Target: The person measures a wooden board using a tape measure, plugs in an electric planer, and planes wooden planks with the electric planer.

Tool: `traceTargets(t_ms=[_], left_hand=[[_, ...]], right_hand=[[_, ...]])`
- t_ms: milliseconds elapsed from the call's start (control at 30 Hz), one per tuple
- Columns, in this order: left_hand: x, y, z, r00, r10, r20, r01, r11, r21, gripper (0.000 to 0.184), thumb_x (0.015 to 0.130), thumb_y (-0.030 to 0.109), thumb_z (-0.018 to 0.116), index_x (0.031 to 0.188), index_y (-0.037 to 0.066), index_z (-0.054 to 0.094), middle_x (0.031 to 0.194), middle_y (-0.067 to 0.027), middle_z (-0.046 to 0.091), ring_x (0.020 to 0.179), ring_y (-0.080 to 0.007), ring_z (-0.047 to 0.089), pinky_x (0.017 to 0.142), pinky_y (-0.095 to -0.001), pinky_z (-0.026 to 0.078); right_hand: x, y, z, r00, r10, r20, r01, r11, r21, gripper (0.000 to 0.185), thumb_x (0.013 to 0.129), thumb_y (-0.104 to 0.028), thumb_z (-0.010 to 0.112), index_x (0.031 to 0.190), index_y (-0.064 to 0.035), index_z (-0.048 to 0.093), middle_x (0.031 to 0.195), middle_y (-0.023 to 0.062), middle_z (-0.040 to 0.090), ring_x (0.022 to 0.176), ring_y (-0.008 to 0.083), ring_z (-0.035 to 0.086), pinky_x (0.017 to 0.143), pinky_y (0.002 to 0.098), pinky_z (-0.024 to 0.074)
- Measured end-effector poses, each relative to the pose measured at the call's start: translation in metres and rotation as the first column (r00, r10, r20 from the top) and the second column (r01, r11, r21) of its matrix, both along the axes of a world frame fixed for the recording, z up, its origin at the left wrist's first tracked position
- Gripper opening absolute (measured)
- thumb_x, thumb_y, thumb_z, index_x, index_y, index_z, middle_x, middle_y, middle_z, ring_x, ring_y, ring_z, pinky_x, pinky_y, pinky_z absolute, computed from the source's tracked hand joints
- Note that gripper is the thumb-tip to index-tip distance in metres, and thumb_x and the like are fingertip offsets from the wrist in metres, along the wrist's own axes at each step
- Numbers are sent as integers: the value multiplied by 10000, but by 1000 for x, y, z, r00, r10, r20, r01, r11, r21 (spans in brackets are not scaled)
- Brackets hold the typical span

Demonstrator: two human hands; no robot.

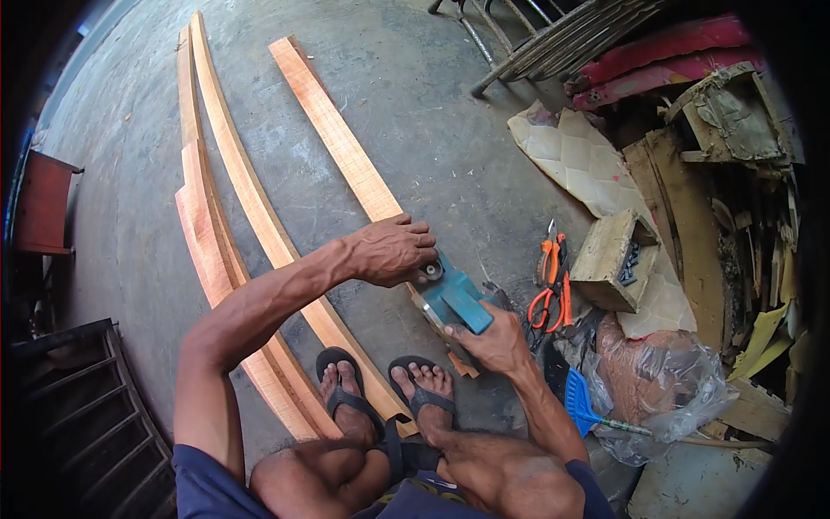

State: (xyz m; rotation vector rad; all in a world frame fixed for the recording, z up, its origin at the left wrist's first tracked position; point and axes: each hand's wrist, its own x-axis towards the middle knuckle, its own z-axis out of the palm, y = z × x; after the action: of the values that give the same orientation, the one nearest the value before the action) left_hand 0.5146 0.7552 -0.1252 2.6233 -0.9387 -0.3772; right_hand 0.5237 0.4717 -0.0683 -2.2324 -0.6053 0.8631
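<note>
A teal electric planer [458, 298] sits over the near part of a long wooden plank [333, 125] on the floor. My right hand [497, 339] is closed around its rear handle. At the planer's front end, my left hand [393, 251] is curled over with its fingers bent; it hides the plank and part of the tool beneath. Below the planer, the plank's near end shows beside my right foot. To the left lie a long, narrow wooden strip [246, 190] and a bundle of wider boards [207, 233].
At the right are orange-handled pliers [551, 259], a wooden box [605, 259] with small dark pieces, a blue plastic rake [581, 402], a plastic bag [657, 381] and scrap wood. A metal rack [553, 43] stands at the back; a dark slatted frame [95, 406] is left.
</note>
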Motion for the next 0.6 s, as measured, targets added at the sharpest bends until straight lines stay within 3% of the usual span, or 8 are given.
traceTargets(t_ms=[67,100,167,200,267,300,467,600], left_hand=[[-10,11,-9,940,315,-133,-337,920,-201,561,1015,445,537,1323,-22,577,1264,-198,602,1266,-325,522,1124,-445,410],[-9,23,-9,855,453,-252,-481,875,-56,626,1054,471,426,1465,0,462,1484,-222,484,1447,-355,373,1235,-487,284],[-17,48,-45,750,661,-13,-649,739,180,651,1054,466,428,1558,60,348,1627,-164,317,1525,-335,245,1266,-509,207],[-24,56,-51,747,665,-17,-652,737,178,651,1054,466,428,1558,60,348,1627,-164,317,1525,-335,245,1266,-509,207],[-31,68,-59,697,713,-74,-693,697,184,676,1057,464,417,1615,132,228,1696,-70,159,1567,-285,112,1288,-505,126],[-31,66,-62,688,722,-75,-699,687,199,686,1056,468,413,1629,171,181,1701,-35,145,1570,-258,95,1289,-508,120],[-30,62,-60,681,728,-77,-712,684,157,692,1044,455,454,1617,140,226,1694,-49,176,1566,-266,122,1285,-492,159],[-25,69,-58,683,723,-105,-718,691,87,643,1042,402,470,1580,81,323,1671,-76,250,1551,-286,187,1279,-443,209]], right_hand=[[-10,-29,8,1000,8,19,-8,1000,-11,408,800,-287,845,1033,14,698,720,169,684,646,226,695,624,377,540],[-16,-46,13,999,13,39,-12,1000,-21,408,789,-264,850,1049,12,699,730,182,687,647,242,704,623,377,541],[-28,-77,29,1000,-6,-8,5,998,-58,371,780,-208,844,1041,11,697,734,197,688,633,280,710,609,379,541],[-39,-99,30,1000,-17,0,17,996,-90,337,775,-190,837,1008,6,692,718,192,684,627,292,711,600,380,540],[-55,-136,29,1000,-16,14,17,993,-118,304,770,-172,831,975,1,688,703,187,679,620,305,713,591,381,539],[-62,-150,31,999,-8,44,14,990,-140,273,766,-163,825,932,-6,675,684,181,669,616,307,713,586,382,537],[-73,-162,24,997,-75,-4,72,972,-225,226,755,-140,806,838,-18,635,649,174,646,618,307,718,578,379,531],[-68,-121,19,995,-92,50,97,987,-127,212,768,-129,787,854,-5,638,657,189,644,622,297,719,574,379,527]])
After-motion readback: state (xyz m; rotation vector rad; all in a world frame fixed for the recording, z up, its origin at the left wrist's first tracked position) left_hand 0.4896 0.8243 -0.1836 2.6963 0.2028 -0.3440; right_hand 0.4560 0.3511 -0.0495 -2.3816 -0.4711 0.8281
